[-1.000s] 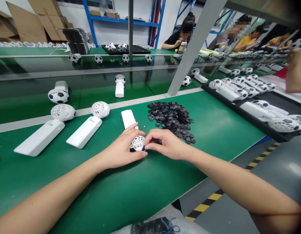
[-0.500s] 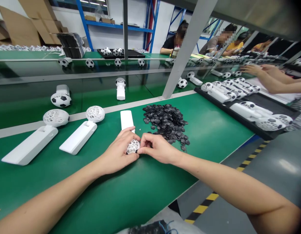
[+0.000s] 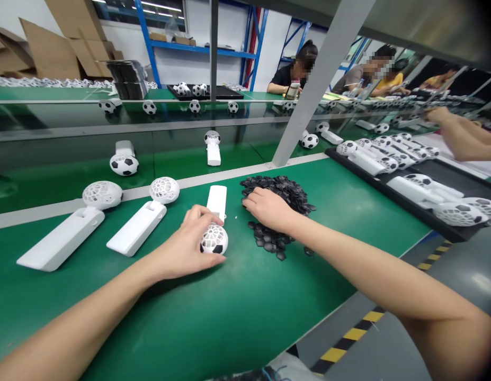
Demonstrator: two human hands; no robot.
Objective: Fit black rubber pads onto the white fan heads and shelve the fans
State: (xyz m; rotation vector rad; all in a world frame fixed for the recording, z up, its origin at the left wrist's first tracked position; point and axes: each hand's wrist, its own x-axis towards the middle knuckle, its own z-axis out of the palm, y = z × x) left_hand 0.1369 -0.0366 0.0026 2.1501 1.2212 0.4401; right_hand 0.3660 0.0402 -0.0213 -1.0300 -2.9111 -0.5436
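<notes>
My left hand [image 3: 185, 246] grips the ball-shaped white lattice head [image 3: 214, 239] of a small hand-held fan whose white handle [image 3: 217, 201] points away from me on the green table [image 3: 237, 301]. Some cells of the head are filled with black pieces. My right hand [image 3: 269, 209] rests on the near edge of a pile of small black pieces [image 3: 283, 193], fingers curled down into it; whether it holds a piece is hidden.
Two more white fans [image 3: 144, 219] [image 3: 68, 230] lie to the left. A black tray of fans [image 3: 418, 182] sits at the right, where another person's arm [image 3: 454, 135] reaches. Finished soccer-ball fans [image 3: 124, 161] stand on the belt behind. A slanted grey post [image 3: 312, 90] rises beyond the pile.
My right hand left the fan head and moved up and right onto the pile of black pieces. The left hand stayed on the fan head.
</notes>
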